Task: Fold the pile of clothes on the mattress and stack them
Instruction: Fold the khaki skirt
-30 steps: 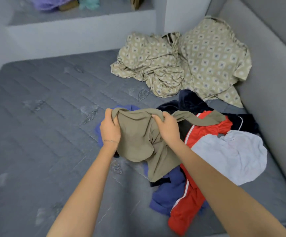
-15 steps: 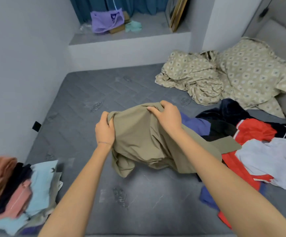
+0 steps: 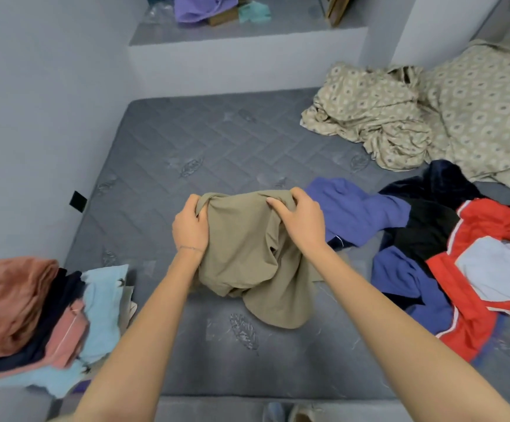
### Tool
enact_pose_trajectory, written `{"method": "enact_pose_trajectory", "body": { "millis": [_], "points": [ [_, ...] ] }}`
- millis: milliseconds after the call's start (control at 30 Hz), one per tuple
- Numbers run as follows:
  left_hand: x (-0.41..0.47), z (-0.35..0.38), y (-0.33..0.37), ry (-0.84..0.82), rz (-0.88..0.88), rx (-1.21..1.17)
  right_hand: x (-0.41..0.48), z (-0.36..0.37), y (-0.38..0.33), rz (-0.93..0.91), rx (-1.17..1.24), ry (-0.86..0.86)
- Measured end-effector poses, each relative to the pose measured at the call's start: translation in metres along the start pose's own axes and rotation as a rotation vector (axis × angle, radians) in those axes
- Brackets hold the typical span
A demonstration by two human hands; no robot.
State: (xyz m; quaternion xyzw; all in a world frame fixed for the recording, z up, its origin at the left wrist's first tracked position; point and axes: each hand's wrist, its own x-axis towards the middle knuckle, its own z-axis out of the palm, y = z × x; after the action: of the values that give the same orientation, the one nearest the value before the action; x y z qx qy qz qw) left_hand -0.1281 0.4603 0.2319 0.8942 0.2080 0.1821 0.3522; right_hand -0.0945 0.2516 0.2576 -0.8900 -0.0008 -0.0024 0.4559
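My left grip [image 3: 190, 228] and right grip [image 3: 301, 222] each clutch the bunched khaki garment [image 3: 247, 260] over the mattress [image 3: 217, 141] centre, toward its near edge, so I judge folding just starting: spread it flat next.
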Motion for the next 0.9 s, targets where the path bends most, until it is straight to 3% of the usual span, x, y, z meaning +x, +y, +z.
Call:
{"method": "enact_pose_trajectory", "body": {
  "millis": [400,600,767,900],
  "points": [
    [0.017,0.069,-0.107,-0.179,-0.197,0.205,0.024,0.088,0.088,0.028,-0.310,-0.325],
    [0.008,0.088,-0.202,-0.514,-0.215,0.489,0.017,0.160,0.135,0.078,-0.331,-0.560],
    [0.008,0.073,-0.269,-0.783,-0.195,0.505,-0.010,0.213,0.144,0.169,-0.424,-0.569],
    [0.032,0.063,-0.298,-0.861,-0.182,0.530,-0.016,0.248,0.136,0.208,-0.417,-0.314]
  ]
}}
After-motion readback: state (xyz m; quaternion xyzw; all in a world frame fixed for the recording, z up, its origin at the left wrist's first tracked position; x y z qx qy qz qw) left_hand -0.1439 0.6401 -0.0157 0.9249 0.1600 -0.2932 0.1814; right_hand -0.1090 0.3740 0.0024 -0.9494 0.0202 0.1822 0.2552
